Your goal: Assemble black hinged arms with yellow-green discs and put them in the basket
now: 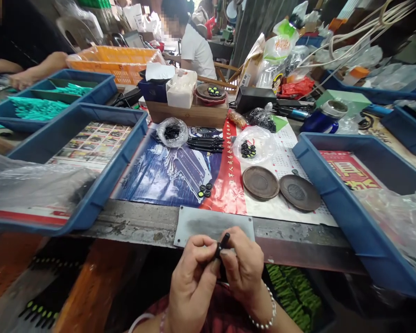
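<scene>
Close to my body, in front of the table's edge, both hands meet around a small black rod-shaped part (224, 240). My left hand (195, 280) pinches it between thumb and fingertips. From the other side, the fingers of my right hand (244, 260) close on it too, and its lower portion is hidden by them. Just beyond my fingers lies a grey metal plate (208, 224). Several small black round pieces (205, 188), one with a lime-green face, sit on the printed sheet (159, 175) past the plate.
Blue trays (106, 203) flank me, another blue tray (346, 222) being on the right. Between them are brown saucers (261, 182), a row of black rods (205, 144), and plastic bags (253, 145) of small parts. A co-worker's arm (38, 69) rests at the far left.
</scene>
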### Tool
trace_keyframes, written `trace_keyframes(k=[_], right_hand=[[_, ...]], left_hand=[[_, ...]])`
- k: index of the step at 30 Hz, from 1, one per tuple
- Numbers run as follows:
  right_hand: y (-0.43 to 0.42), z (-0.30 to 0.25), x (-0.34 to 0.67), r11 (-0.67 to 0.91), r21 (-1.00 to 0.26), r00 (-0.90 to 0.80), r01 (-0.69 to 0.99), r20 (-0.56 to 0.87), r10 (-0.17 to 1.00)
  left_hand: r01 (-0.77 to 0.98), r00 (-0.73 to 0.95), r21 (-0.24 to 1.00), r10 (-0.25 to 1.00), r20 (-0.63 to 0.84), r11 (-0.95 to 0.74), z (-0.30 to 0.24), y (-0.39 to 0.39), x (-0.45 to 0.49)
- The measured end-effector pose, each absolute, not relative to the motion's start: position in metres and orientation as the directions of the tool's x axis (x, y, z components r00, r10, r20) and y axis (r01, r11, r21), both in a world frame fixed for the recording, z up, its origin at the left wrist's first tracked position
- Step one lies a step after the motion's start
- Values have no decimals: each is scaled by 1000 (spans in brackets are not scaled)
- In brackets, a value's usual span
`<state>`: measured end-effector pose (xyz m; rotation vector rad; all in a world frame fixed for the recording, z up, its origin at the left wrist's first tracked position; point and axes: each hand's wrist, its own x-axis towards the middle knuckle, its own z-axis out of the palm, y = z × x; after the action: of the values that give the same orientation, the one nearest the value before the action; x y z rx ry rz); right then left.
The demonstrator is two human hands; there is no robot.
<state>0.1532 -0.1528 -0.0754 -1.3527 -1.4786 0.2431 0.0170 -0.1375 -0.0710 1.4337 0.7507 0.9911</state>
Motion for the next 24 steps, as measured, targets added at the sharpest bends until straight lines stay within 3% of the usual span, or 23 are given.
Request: trace_keyframes(k=[10, 18, 24], right_hand=[[-152, -81, 142, 251, -664, 137, 705, 474, 870], [-151, -70, 148, 245, -776, 295, 582, 481, 825], [-156, -60, 143, 180, -940, 326, 290, 274, 905]], left_hand=[[-101, 403, 994, 912, 74, -36, -73, -132, 15], [-110, 421, 993, 904, 75, -31, -70, -135, 13], [-38, 354, 987, 922, 160, -157, -70, -130, 12]])
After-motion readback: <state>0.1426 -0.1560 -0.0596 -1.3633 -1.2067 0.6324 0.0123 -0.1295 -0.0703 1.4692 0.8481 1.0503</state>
